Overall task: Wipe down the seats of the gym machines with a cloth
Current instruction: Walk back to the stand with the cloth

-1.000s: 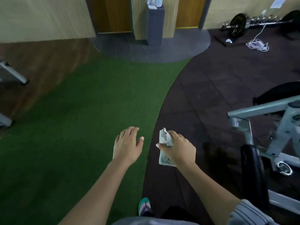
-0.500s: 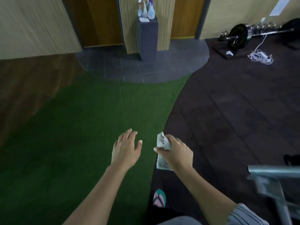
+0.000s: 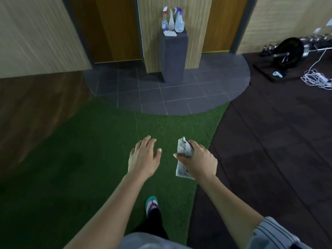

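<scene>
The cloth (image 3: 182, 150) is a pale grey-white rag, crumpled into a rough roll. The person holds it out in front of them at about 1 o'clock, in their right hand (image 3: 197, 161). The fingers and thumb are curled tight round its middle, so a wrinkled tuft pokes out above the fist and a flatter flap hangs below. The left hand (image 3: 143, 159) is just beside it at about 11 o'clock, apart from the cloth. Its palm faces down, the fingers are straight and a little spread, and it holds nothing. Both forearms are bare, and a striped sleeve (image 3: 273, 232) shows at the right elbow.

Under the hands runs a strip of green artificial turf (image 3: 80, 159), short and nubby. One foot in a teal flip-flop (image 3: 151, 203) stands on it. Round at 3 o'clock the turf meets matte, dark rubber matting (image 3: 269, 150) along a curved edge. At 9 o'clock lies glossy brown wood-look flooring (image 3: 36, 108).

At 12 o'clock is a half-round patch of grey square tiles (image 3: 179, 95) with pale joints. On it stands a tall, dark, square pedestal (image 3: 173, 56), set against a wood-grain column between two brown doors. Three translucent plastic spray bottles (image 3: 178, 21) cluster on its top. Far off at 2 o'clock, a round black weight plate (image 3: 291, 51) on a chromed bar rests on the matting. A tangled heap of white cord (image 3: 316, 79) lies near it.
</scene>
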A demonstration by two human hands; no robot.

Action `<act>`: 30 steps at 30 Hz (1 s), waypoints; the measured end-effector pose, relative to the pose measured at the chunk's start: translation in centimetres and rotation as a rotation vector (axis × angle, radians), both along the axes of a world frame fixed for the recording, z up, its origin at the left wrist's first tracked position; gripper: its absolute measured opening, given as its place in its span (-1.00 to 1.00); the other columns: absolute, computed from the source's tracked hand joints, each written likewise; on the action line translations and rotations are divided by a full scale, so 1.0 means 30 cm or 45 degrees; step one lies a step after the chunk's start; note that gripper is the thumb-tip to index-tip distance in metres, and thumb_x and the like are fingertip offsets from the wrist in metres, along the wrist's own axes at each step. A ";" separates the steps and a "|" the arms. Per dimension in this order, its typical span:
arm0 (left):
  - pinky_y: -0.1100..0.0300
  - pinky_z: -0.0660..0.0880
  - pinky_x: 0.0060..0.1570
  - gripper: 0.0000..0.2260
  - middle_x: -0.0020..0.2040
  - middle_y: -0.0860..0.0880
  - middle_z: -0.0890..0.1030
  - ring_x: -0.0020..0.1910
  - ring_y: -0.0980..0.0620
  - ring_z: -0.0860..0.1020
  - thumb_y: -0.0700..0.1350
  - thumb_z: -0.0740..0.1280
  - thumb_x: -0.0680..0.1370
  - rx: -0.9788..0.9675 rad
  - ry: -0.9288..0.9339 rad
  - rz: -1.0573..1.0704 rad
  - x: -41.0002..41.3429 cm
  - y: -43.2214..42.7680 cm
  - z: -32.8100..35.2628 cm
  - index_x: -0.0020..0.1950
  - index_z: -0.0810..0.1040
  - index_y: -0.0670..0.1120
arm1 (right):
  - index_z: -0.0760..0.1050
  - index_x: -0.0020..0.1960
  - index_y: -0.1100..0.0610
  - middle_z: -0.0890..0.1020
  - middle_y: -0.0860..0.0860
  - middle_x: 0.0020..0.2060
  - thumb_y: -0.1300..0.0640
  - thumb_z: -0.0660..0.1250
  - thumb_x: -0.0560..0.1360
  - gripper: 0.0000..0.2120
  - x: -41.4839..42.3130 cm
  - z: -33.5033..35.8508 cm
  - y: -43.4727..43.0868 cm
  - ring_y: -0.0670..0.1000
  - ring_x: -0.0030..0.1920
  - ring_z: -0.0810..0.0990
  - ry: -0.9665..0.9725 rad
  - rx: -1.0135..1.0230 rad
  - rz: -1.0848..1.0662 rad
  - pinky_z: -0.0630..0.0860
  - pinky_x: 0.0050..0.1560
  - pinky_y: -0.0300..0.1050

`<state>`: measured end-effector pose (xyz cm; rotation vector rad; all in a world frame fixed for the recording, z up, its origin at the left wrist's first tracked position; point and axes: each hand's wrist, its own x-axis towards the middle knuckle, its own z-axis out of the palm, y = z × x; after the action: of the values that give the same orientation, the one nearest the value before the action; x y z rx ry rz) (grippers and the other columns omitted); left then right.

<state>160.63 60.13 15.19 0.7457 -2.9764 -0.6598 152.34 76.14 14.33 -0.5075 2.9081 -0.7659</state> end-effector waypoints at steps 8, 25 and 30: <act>-0.02 0.23 0.38 -0.55 0.53 0.03 0.16 0.49 0.00 0.16 0.10 0.08 0.63 -0.001 -0.084 -0.111 -0.682 -0.485 0.029 0.49 0.23 -0.02 | 0.42 -0.02 -0.10 0.56 -0.13 -0.18 -0.37 0.31 0.31 -0.58 -0.641 0.036 -0.441 0.00 -0.13 0.58 -0.049 0.002 -0.095 0.31 -0.25 -0.13; 0.00 0.28 0.34 -0.56 0.53 0.06 0.18 0.47 0.01 0.19 0.09 0.09 0.63 0.026 -0.056 -0.030 -2.294 -1.105 0.033 0.50 0.22 0.00 | 0.44 0.15 -0.12 0.62 -0.08 -0.06 -0.36 0.33 0.33 -0.50 -2.293 0.027 -1.093 0.05 -0.06 0.60 0.034 0.093 0.022 0.45 -0.19 -0.10; 0.01 0.28 0.34 -0.56 0.52 0.04 0.19 0.46 0.00 0.20 0.08 0.10 0.63 0.038 -0.041 -0.027 -2.704 -1.293 0.009 0.49 0.24 -0.01 | 0.43 0.11 -0.11 0.60 -0.07 -0.08 -0.36 0.31 0.33 -0.53 -2.711 0.013 -1.289 0.07 -0.07 0.59 0.016 0.081 0.025 0.39 -0.22 -0.11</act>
<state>79.50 21.35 15.45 0.7346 -3.0143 -0.7017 71.01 37.47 14.73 -0.5349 2.9234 -0.6679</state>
